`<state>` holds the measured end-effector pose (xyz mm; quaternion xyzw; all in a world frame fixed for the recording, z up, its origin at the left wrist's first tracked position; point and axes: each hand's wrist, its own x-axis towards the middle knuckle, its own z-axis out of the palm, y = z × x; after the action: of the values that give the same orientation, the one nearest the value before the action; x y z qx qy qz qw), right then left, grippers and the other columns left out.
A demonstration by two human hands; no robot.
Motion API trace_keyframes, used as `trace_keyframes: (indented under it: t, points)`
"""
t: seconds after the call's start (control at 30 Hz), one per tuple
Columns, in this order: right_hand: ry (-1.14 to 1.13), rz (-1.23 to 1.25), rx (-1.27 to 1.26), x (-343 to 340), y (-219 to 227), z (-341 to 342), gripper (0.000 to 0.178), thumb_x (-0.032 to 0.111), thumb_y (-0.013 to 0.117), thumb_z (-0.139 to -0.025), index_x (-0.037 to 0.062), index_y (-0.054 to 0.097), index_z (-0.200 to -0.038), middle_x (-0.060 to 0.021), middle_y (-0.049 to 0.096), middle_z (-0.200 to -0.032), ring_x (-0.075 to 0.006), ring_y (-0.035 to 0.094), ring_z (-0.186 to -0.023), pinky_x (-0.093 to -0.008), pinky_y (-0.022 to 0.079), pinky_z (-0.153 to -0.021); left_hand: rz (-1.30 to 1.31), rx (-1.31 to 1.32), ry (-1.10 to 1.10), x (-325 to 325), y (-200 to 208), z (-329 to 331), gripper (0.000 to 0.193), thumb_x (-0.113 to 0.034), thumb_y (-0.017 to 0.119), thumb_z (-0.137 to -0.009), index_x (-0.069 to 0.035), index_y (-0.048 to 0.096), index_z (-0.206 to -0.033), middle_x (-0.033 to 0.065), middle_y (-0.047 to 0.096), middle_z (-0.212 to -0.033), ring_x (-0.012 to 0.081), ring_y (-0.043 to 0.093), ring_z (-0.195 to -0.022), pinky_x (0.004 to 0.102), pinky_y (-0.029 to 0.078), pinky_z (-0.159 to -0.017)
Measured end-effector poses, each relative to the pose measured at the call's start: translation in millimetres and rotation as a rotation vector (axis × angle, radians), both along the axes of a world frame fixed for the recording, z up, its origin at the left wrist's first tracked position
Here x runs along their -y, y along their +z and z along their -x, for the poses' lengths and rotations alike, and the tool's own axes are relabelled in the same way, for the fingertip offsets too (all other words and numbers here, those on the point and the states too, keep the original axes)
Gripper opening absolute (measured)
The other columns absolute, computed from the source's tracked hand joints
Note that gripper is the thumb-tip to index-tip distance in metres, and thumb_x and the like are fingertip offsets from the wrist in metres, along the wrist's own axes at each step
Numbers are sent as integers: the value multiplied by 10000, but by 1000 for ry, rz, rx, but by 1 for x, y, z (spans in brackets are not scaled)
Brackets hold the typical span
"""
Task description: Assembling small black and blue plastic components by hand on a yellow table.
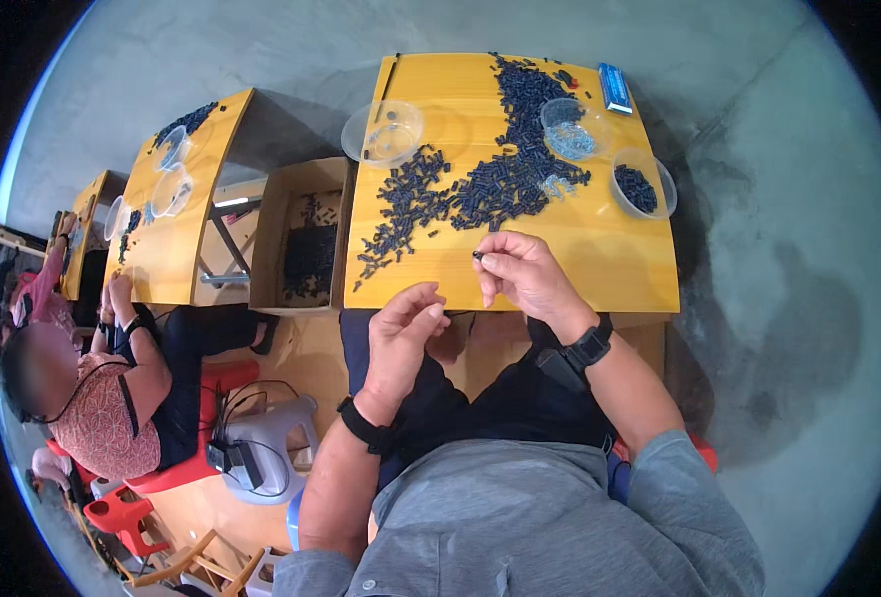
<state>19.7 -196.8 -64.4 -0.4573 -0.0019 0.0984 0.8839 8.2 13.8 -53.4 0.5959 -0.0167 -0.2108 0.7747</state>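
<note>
Above the front edge of the yellow table (pixel 599 264), my right hand (pixel 528 277) pinches a small black cylindrical part (pixel 477 256) between thumb and fingertips. My left hand (pixel 400 333) is a little lower and to the left, its thumb and fingers drawn together; whatever they hold, if anything, is too small to make out. The hands are apart. Beyond them spreads a loose pile of small black parts (pixel 500 189). Several tiny light blue pieces (pixel 560 186) lie at the pile's right side.
Clear plastic bowls stand around the pile: one (pixel 351 127) far left, one with light blue pieces (pixel 574 139) at the back, one (pixel 670 189) with black parts at right. A blue box (pixel 614 88) lies back right. Left are a cardboard box (pixel 338 234) and a seated person (pixel 107 413).
</note>
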Motion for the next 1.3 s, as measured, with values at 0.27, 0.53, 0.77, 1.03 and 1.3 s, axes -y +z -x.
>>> trace_keyframes:
  t: [0.27,0.53,0.77,1.03,1.3]
  points:
    - [54,-132,-93,-17,12,20,123,58,541,-903,-2,563,-1008,-77,607,-789,-153,603,-573,-291,544,-561,2,22,48,18,24,6,286,-21,578,-873,39,572,-1152,71,626,-988,116,598,-782,234,484,-706]
    - [55,64,-89,-45,11,30,94,80,543,-912,2,558,-963,-53,592,-644,-97,564,-503,-224,469,-464,57,-40,176,23,6,10,216,-42,539,-898,67,605,-1073,85,629,-813,119,575,-609,227,467,-572]
    - [-183,676,-11,-8,8,16,89,71,550,-872,2,596,-842,-42,590,-652,-106,592,-558,-253,478,-502,-26,-19,194,21,9,6,179,-37,551,-896,41,628,-1036,76,657,-879,127,620,-758,241,500,-654]
    - [-665,1566,143,133,-54,-26,46,39,562,-776,13,599,-777,-193,622,-763,-376,600,-733,-423,481,-658,-72,-65,36,10,-16,10,184,-54,542,-903,29,593,-1059,86,660,-867,134,616,-725,235,489,-633]
    - [-508,1664,142,137,-50,-46,85,97,594,-782,15,614,-796,-178,622,-800,-348,601,-777,-408,475,-689,-12,-184,-11,9,-18,13,82,-31,556,-891,5,603,-949,86,664,-856,126,613,-675,233,492,-607]
